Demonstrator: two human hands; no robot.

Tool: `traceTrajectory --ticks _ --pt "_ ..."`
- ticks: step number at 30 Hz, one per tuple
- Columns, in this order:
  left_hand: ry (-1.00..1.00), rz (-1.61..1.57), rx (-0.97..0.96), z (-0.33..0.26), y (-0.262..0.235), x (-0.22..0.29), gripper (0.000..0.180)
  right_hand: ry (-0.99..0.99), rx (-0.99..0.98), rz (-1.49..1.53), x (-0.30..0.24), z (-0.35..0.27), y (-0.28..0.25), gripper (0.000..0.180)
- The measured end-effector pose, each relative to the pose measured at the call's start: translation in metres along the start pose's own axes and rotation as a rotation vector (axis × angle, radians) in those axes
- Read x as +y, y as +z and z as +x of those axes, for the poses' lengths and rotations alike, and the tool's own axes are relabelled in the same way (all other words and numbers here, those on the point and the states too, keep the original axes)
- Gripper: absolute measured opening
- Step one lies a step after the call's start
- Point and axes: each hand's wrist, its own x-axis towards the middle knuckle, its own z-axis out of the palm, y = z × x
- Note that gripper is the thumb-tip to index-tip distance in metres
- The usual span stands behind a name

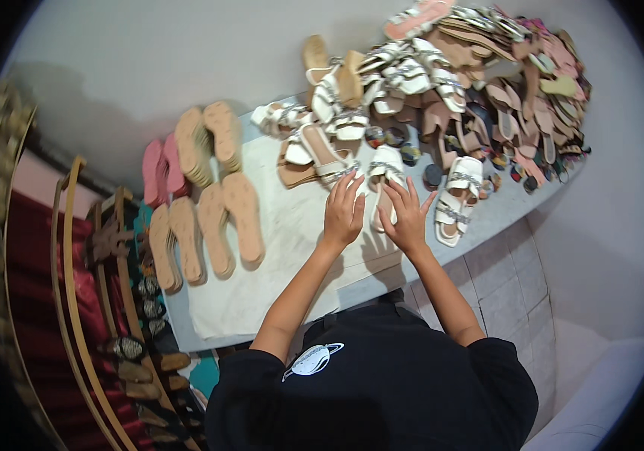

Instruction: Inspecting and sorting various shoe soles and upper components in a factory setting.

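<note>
Resting at the frame's centre, the left hand (pixel 343 213) and right hand (pixel 408 216) are spread wide, fingers touching a white sandal (pixel 384 171) on the table (pixel 292 225).

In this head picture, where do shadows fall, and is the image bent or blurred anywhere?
Head view: soft shadows lie on the table under both hands and on the wall behind the sole stacks. The fisheye bends the table edge and blacks out the corners. The left hand and right hand look sharp; the far sandal pile is softer.

Plain pale wall (pixel 134 60) ran behind the grey table (pixel 262 301), tiled floor (pixel 506 293) sat off to the right, and a curved wooden rack (pixel 74 301) stood left.
</note>
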Motion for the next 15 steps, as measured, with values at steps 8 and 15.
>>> traceTrajectory --ticks 8,15 --pt "0.095 -0.113 -0.072 0.064 0.093 0.049 0.033 0.123 0.097 -0.108 0.108 0.015 -0.053 0.037" --pt "0.216 -0.116 -0.08 0.126 0.158 0.073 0.034 0.134 0.192 -0.146 0.178 0.055 -0.078 0.034"
